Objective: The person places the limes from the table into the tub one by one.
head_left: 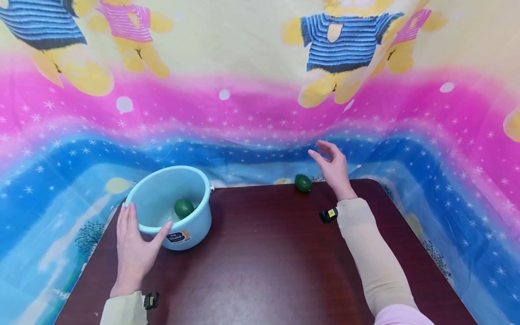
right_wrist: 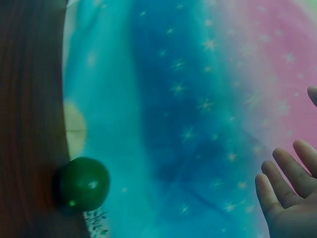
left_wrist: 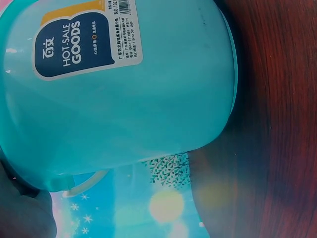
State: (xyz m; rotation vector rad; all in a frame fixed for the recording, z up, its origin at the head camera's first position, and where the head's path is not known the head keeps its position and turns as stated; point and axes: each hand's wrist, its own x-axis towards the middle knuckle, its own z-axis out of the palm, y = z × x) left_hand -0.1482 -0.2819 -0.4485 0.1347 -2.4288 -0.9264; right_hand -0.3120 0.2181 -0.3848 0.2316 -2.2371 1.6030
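A light-blue bucket (head_left: 194, 234) stands at the left of the dark table, with a round green fruit (head_left: 184, 208) inside. My left hand (head_left: 136, 248) rests against its near left side, fingers straight along the rim and thumb spread out to the front of the rim. In the left wrist view the bucket's labelled wall (left_wrist: 148, 109) fills most of the picture. A second glossy dark-green fruit (head_left: 303, 183) lies by the table's far edge. Above and to the right of it my right hand (head_left: 335, 169) hovers, fingers loosely bent and apart from the thumb, holding nothing.
The brown wooden table (head_left: 260, 271) ends just behind the second fruit. A printed curtain (head_left: 260, 113) with bears and snowflakes hangs around its back and sides. The bucket's white handle (left_wrist: 89, 183) shows on its side.
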